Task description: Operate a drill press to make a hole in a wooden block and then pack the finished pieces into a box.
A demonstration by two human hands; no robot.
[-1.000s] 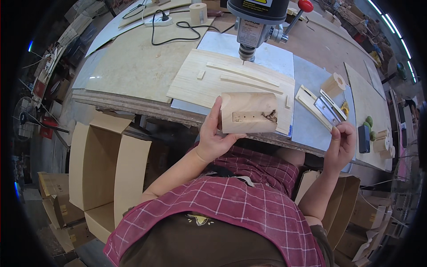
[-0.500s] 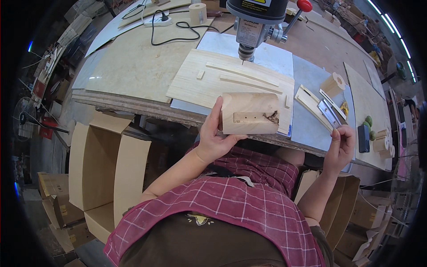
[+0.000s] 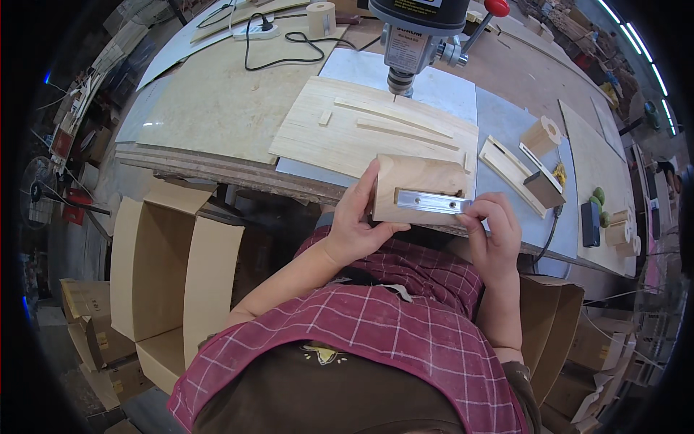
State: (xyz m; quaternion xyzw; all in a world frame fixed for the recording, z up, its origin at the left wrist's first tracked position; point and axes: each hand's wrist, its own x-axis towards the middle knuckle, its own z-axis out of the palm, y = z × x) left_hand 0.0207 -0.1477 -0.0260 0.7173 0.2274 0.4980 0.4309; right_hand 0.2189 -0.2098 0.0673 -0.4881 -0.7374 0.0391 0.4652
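Observation:
My left hand (image 3: 350, 224) grips the left end of a pale wooden block (image 3: 419, 171) with a rounded profile, held at the bench's front edge. My right hand (image 3: 493, 230) pinches the right end of a shiny metal strip (image 3: 428, 202) with two holes, lying along the slot in the block's face. The strip mostly hides that slot. Behind the block lies a thin board (image 3: 303, 123) with several narrow strips on it. Above it is a drill press (image 3: 410, 50) with a thin bit.
On the right are a wooden channel tray (image 3: 499, 166) with metal pieces, a wooden cylinder (image 3: 541, 137), a black device (image 3: 590, 226) and green fruits (image 3: 598, 197). A power strip (image 3: 256, 32) with cables is at back left. Open cardboard boxes (image 3: 155, 267) flank my legs.
My right hand has moved left from the tray with the metal strip, which now covers the block's slot. My left hand and the block have shifted slightly right.

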